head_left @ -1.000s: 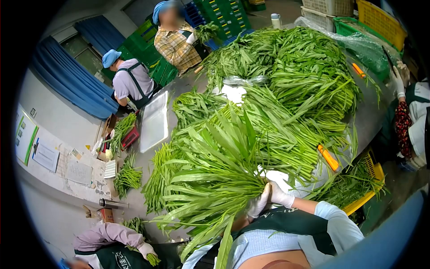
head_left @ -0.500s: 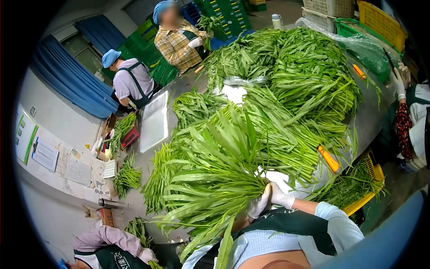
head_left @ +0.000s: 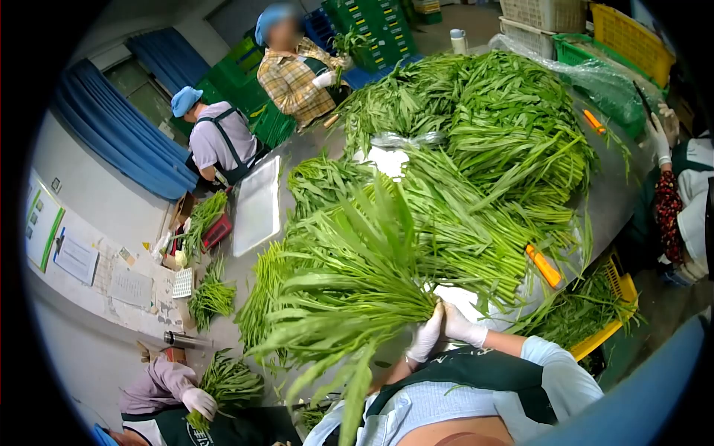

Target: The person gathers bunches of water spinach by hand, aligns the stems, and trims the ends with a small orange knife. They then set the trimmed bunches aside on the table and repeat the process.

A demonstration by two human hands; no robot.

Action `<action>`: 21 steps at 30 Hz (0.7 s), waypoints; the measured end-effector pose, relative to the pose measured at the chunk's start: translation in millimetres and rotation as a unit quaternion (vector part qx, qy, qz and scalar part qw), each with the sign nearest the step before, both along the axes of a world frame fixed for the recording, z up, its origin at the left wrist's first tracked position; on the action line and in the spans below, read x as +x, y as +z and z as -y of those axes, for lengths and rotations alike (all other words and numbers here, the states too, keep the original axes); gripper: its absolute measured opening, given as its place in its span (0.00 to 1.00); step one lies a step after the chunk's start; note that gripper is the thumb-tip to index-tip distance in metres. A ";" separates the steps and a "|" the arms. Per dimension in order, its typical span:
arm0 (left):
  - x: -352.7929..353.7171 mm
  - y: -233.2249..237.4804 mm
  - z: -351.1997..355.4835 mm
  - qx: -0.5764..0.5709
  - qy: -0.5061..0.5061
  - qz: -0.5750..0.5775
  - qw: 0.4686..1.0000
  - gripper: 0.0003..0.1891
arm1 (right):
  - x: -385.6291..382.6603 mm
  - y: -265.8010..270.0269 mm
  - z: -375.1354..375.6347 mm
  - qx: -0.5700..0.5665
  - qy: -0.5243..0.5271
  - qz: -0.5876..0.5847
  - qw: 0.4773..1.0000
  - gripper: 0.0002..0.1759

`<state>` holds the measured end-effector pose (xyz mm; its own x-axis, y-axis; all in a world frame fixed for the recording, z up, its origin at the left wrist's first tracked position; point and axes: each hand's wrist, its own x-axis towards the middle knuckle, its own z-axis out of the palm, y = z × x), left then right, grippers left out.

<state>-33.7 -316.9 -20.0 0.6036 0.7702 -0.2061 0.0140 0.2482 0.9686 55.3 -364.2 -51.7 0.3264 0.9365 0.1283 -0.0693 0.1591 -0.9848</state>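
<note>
A large bunch of long-leaved leafy greens [head_left: 349, 293] fans out to the left in front of me. My left hand [head_left: 425, 336], in a white glove, is closed around the stem end of the bunch. My right hand [head_left: 464, 325], gloved too, presses against the same stem ends, its fingers partly hidden. Behind the bunch, a big heap of the same greens [head_left: 513, 134] covers much of the metal table. An orange tool [head_left: 543, 265], probably a cutter, rests on the stems to the right of my hands.
A second orange tool [head_left: 593, 121] lies farther back. On the left are a white tray [head_left: 256, 212], a red scale [head_left: 217, 231] and a steel flask [head_left: 187, 340]. A yellow crate [head_left: 610, 320] with greens stands right. Co-workers are around the table; one at lower left holds greens [head_left: 230, 383].
The bunch in my hands has shifted slightly, its leaves swinging and blurred. The co-worker at lower left has raised a bunch of greens into fuller view.
</note>
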 end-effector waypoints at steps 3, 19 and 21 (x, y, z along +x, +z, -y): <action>8.0 43.3 5.6 -0.117 0.075 0.053 0.989 0.09 | 8.4 50.9 10.4 -0.175 0.046 0.140 0.973 0.31; 0.8 -36.9 -5.7 0.057 -0.046 0.008 0.997 0.14 | 7.3 -3.3 1.6 -0.027 -0.004 0.102 0.994 0.24; 0.9 -7.3 -1.9 0.150 -0.039 -0.041 0.987 0.13 | 3.9 0.8 2.7 -0.010 -0.030 0.094 0.995 0.25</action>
